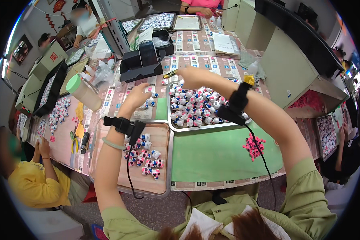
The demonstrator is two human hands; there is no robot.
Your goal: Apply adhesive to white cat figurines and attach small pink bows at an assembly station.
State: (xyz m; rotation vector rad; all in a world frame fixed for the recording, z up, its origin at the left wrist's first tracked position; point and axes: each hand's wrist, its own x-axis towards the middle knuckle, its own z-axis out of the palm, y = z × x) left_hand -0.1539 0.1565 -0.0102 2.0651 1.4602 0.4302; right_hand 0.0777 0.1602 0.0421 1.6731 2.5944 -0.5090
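My right hand (191, 77) reaches over the far left corner of a metal tray (212, 127) heaped with small white, blue and pink figurines (196, 107). Its fingers are closed on one end of a slim yellow-and-black tube (170, 74), whose exact kind I cannot make out. My left hand (137, 96) is stretched out with its fingers apart, just beside a few loose figurines (150, 102) on the table. Below my left forearm lies a second tray (158, 187) with several figurines (147, 156) standing and lying on its brown surface.
A green mat (212, 156) carries a pile of small pink pieces (254, 147). Pliers (74, 142), a lidded bottle (84, 93) and a black box (141, 69) stand around the left side. Cables hang from both wrist straps. A worker in yellow (36, 182) sits at left.
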